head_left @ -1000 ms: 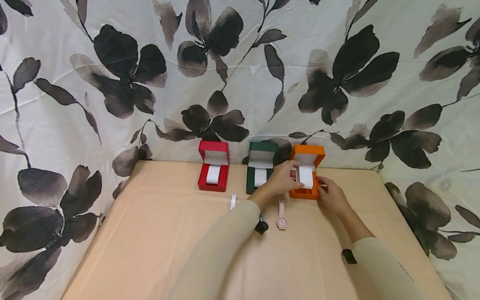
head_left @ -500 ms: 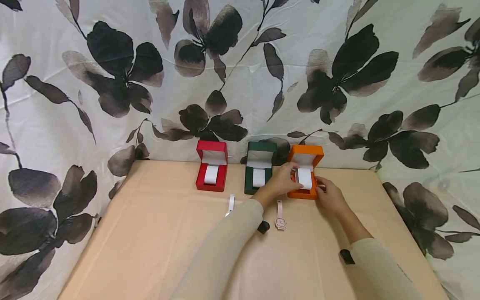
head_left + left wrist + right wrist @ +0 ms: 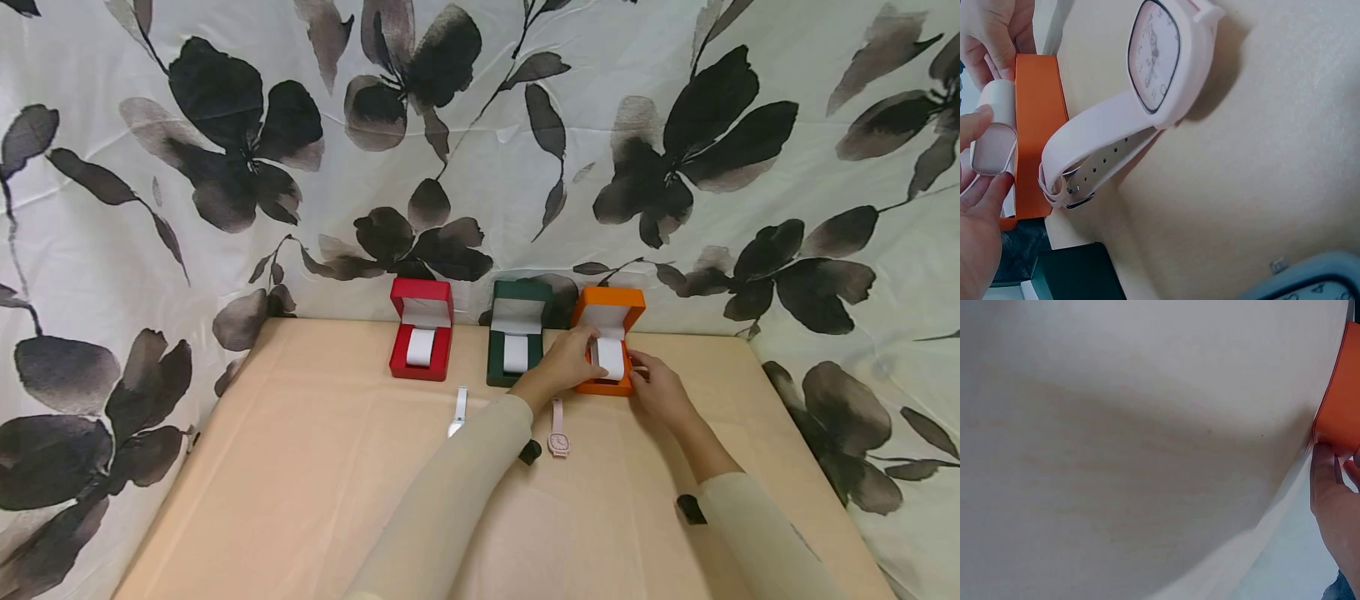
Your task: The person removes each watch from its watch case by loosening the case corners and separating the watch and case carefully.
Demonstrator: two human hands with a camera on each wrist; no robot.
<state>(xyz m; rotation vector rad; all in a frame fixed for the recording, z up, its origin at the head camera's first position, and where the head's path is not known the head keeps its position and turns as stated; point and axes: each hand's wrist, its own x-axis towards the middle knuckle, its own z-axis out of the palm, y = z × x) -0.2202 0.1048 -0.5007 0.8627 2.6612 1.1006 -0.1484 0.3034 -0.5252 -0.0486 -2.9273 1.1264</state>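
My left hand [image 3: 564, 360] pinches the white watch cushion [image 3: 611, 360] inside the open orange watch box [image 3: 603, 387]. In the left wrist view its thumb and fingers press around one end of the cushion [image 3: 1000, 103], where a thin pale rim shows. At the box's right wall, my right hand [image 3: 662, 393] holds the box by its side. The right wrist view shows its fingers [image 3: 1324, 465] against the orange wall, the thumb partly cut off. A pink watch [image 3: 558, 433] lies in front of the box, its strap buckled in a loop.
To the left stand an open green watch box [image 3: 495, 373] and an open red one [image 3: 420, 373], each with a white cushion. A white watch [image 3: 458, 408] lies on the table, partly behind the left sleeve. A pale blue watch [image 3: 1310, 284] edges into the left wrist view.
The white cushion sits slightly lower in the orange box. Both hands stay at the box. The left forearm has shifted a little right, and more of the white watch shows.
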